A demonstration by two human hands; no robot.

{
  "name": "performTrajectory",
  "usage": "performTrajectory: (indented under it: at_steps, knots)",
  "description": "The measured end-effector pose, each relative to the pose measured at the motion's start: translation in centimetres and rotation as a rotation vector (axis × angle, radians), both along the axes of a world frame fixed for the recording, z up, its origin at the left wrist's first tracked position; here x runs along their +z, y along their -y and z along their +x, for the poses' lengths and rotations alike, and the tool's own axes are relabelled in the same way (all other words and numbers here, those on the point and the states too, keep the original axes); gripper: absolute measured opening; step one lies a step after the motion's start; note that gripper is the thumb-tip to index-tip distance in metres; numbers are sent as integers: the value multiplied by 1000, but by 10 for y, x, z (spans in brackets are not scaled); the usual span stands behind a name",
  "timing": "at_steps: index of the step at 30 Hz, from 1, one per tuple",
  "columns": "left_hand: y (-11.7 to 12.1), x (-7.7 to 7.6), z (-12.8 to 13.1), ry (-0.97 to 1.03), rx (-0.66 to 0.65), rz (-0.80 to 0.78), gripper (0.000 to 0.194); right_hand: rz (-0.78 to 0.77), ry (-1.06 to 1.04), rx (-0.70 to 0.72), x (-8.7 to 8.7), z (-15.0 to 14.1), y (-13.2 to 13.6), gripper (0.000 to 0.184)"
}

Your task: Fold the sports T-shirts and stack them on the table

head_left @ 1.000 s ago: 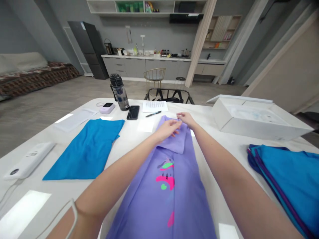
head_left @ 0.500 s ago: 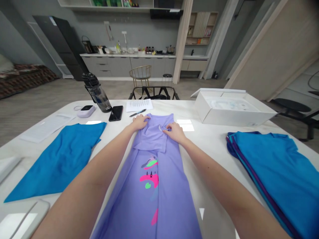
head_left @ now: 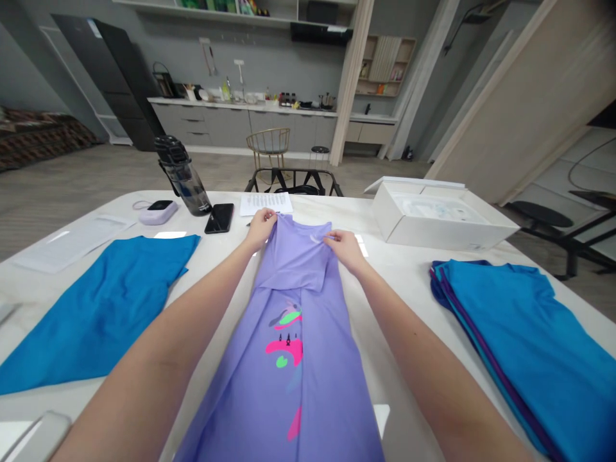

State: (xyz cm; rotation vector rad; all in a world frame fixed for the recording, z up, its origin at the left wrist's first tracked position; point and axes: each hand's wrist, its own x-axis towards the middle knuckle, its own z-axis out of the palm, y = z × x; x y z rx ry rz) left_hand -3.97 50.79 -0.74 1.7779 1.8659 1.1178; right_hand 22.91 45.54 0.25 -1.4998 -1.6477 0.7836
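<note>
A purple shirt (head_left: 327, 359) with a pink and green print lies lengthwise before me, its sides folded inward and its far end near the middle of the table. My left hand (head_left: 262, 226) pinches the shirt's far left corner, lifting the cloth slightly. At the far right corner, my right hand (head_left: 344, 246) has its thumb and fingers closed on the fabric. To the left a blue folded garment (head_left: 106, 301) is spread flat. On the right lies a stack of folded blue and purple garments (head_left: 520, 321).
Behind the shirt are a printed paper sheet (head_left: 266, 203), a black phone (head_left: 219, 219), a dark water bottle (head_left: 183, 176) and a small lilac device (head_left: 158, 213). An open white box (head_left: 443, 215) stands back right. A clear plastic sleeve (head_left: 72, 240) lies at left on the white table (head_left: 394, 295).
My hands have moved apart to the shirt's two far corners, the left outward to the left and the right to the right edge. The view has turned rightward.
</note>
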Motion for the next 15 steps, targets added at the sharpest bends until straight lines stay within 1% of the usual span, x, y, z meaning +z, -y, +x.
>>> performTrajectory:
  at_steps: [2,4,6,7,8,9,10,12,13,15]
  knots:
    - [-2,4,9,-32,54,14,24,-35,-80,-51,6,6,-17,27]
    - [-2,5,17,-125,139,-38,22,-75,-59,-99,7,9,-35,27]
    - [2,4,24,-229,216,-111,23,-123,77,-142,1,6,-45,28]
    - [7,4,27,-271,245,-124,26,-134,174,-153,-3,4,-46,31]
    - [13,3,30,-309,255,-110,31,-124,281,-159,-6,0,-44,34]
    - [21,3,33,-346,237,-75,37,-90,387,-166,-10,-4,-39,38]
    - [29,4,36,-382,190,-23,42,-31,488,-175,-12,-9,-31,41]
    - [49,4,42,-453,21,77,46,124,633,-172,-16,-20,-10,42]
    - [59,4,45,-482,-84,101,47,183,675,-136,-17,-25,1,41]
    - [79,0,49,-526,-265,83,44,226,707,13,-21,-34,23,41]
